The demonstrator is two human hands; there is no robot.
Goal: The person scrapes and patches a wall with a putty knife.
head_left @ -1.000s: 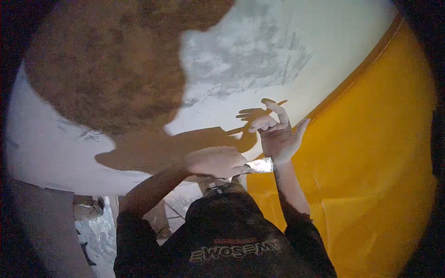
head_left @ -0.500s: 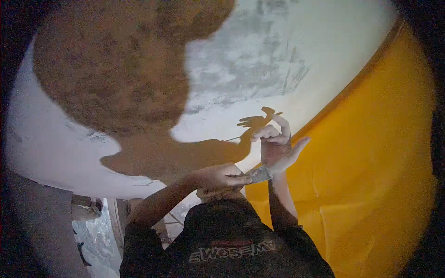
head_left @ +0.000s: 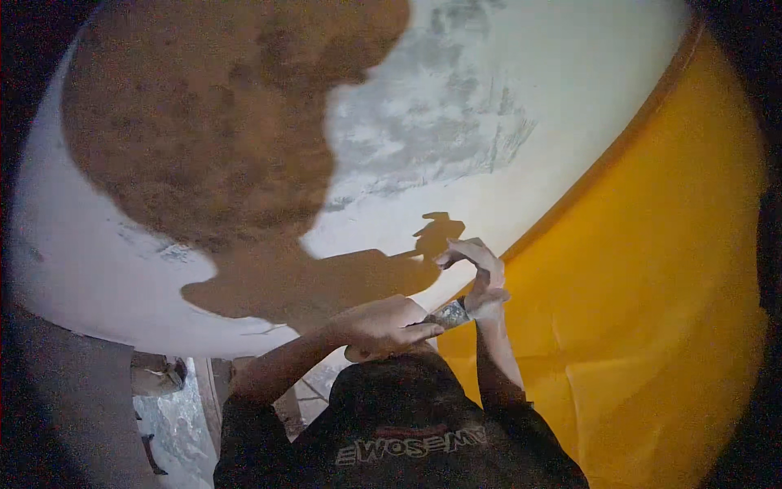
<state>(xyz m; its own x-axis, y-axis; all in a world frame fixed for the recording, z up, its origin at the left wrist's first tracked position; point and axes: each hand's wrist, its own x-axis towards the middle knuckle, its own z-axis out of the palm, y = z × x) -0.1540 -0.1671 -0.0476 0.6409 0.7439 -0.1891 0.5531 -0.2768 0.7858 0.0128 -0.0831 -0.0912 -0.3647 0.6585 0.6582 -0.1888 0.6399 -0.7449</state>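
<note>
My left hand point(head_left: 391, 323) is closed round a putty knife point(head_left: 450, 314) with a flat blade smeared grey. The blade's end rests against the wrist of my right hand point(head_left: 482, 273), or very near it. My right hand is raised with its fingers bent over and nothing visible in them. Behind both hands spreads a white wall surface point(head_left: 595, 73) with rough grey patches of filler point(head_left: 423, 130) on it.
A large brown shadow of my head and arms point(head_left: 204, 122) covers much of the white surface. To the right hangs a smooth yellow surface point(head_left: 643, 301), meeting the white along a slanting edge. Lower left are a grey panel point(head_left: 73, 391) and a stained floor area point(head_left: 175, 424).
My right hand has turned and its spread fingers have bent over. The putty knife's blade has shifted slightly left, still close to the right wrist.
</note>
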